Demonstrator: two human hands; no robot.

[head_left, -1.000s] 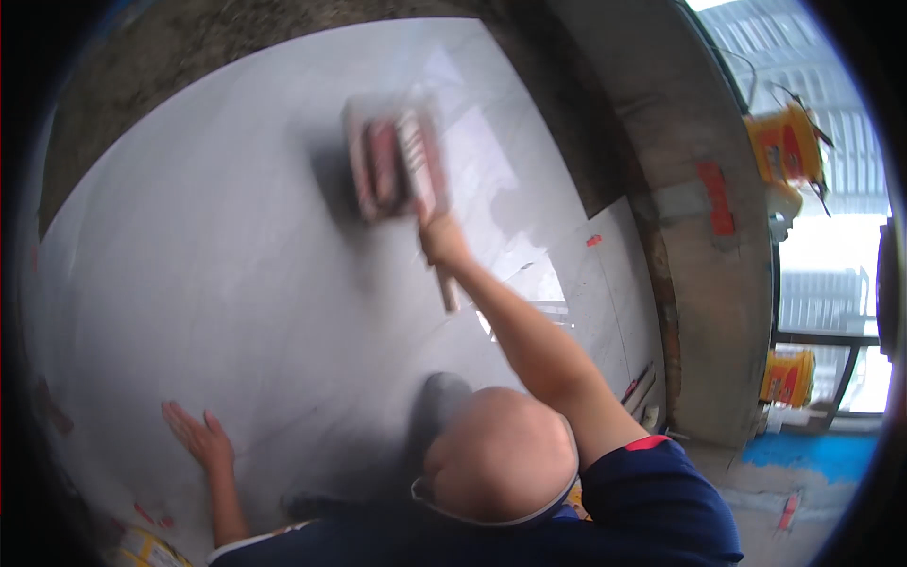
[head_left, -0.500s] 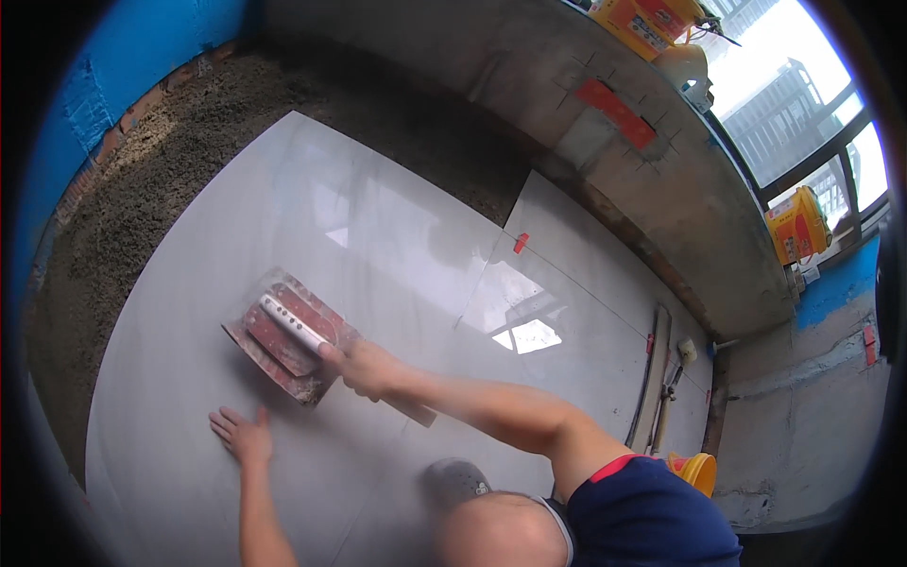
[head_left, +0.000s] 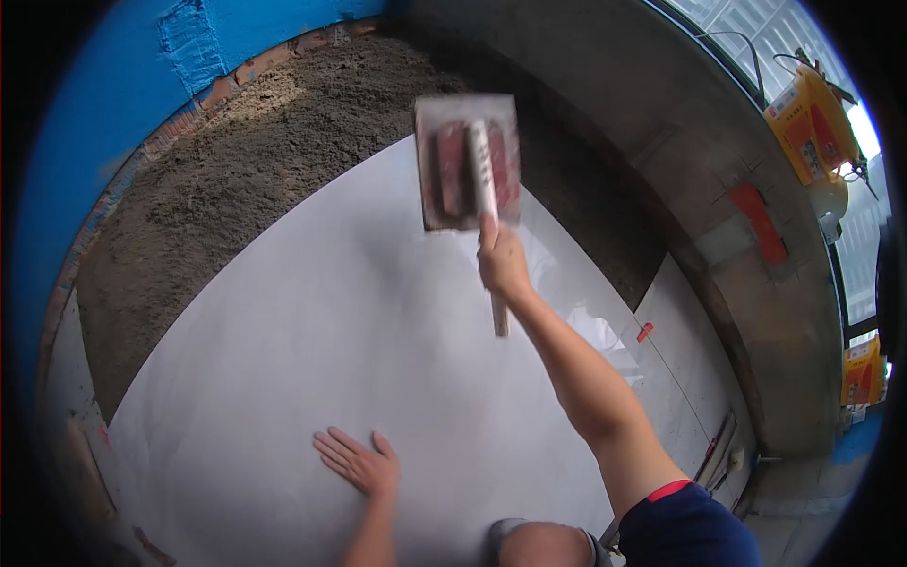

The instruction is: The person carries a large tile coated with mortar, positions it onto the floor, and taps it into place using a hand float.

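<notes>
My right hand (head_left: 503,255) grips the handle of a flat tapping tool (head_left: 452,170) with red pads and a pale, spotted grip, raised near the far edge of a large pale grey floor tile (head_left: 265,331). Its handle end projects below my fist. My left hand (head_left: 359,458) lies open on the tile, fingers apart, left of my knee (head_left: 537,548) at the lower edge. The tool is slightly blurred.
Rough mortar bed (head_left: 208,180) borders the tile beside a blue wall (head_left: 109,104). Laid tiles (head_left: 671,312) with a red clip (head_left: 645,332) and long tools (head_left: 718,439) lie right. Yellow buckets (head_left: 808,123) stand on the window ledge above a grey wall (head_left: 680,189).
The tool and my right hand have moved from low over the tile's left half to higher, farther forward. My left hand remains open on the tile. The view has also shifted.
</notes>
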